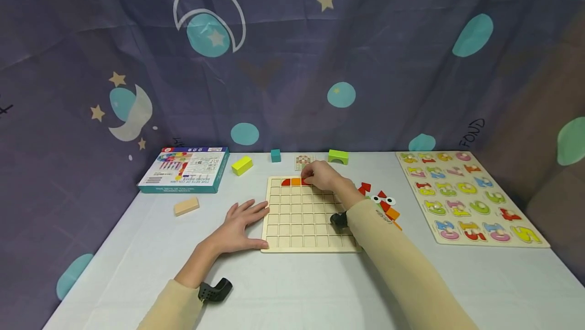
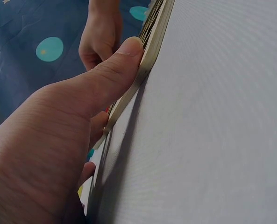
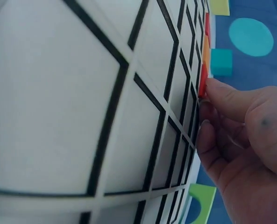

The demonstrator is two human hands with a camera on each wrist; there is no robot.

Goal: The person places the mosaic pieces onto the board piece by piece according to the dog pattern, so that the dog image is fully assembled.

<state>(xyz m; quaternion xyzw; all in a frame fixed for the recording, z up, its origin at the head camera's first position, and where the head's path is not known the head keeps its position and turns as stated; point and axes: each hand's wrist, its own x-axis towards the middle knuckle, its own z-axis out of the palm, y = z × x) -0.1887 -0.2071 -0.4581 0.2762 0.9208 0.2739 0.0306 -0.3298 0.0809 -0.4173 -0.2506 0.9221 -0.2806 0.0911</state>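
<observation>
A wooden grid board [image 1: 297, 216] lies flat in the middle of the white table. My left hand [image 1: 235, 231] rests at its left side, fingers spread, with thumb and fingertips touching the edge. At the board's far row, my right hand [image 1: 322, 175] pinches a red piece [image 3: 203, 81] down at a grid cell; the fingers partly hide its shape. To the left of it, in the same row, sit an orange square piece [image 1: 296, 182] and a red piece with a rounded corner [image 1: 286, 182].
Loose red and orange pieces [image 1: 392, 213] lie by my right forearm. A number puzzle board [image 1: 439, 218] is at the right, a boxed set [image 1: 183, 170] at the left. Behind stand a yellow block [image 1: 242, 165], teal cube [image 1: 275, 156], small card [image 1: 303, 161] and green arch [image 1: 338, 157]; a plain wooden block [image 1: 186, 206] lies left.
</observation>
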